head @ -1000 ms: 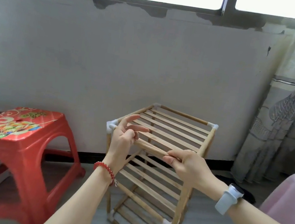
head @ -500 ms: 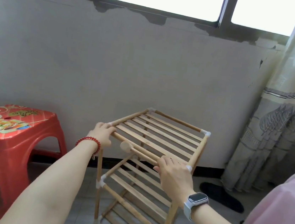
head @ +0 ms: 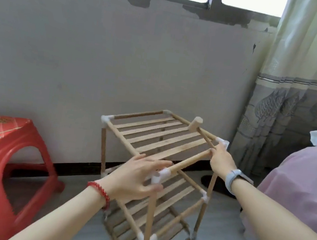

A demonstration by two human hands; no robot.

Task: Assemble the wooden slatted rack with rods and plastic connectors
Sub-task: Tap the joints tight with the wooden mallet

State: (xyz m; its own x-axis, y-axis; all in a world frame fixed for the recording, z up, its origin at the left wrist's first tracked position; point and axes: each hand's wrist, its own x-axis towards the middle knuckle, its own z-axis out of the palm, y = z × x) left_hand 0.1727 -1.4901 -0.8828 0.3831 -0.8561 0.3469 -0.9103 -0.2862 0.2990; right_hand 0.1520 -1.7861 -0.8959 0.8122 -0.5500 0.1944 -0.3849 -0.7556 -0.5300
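The wooden slatted rack [head: 157,137] stands on the floor [head: 219,237] by the wall, between a red stool [head: 0,152] and my bed [head: 302,177]. My left grip [head: 132,176] lies spread and relaxed against its near white corner connector [head: 159,176]. My right grip [head: 221,160] pinches a small wooden mallet [head: 202,133] lying over the top slats.

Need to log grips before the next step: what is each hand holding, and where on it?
Right hand grips the wooden mallet by its handle end. Left hand touches the rack's white corner connector, fingers straight, gripping nothing.
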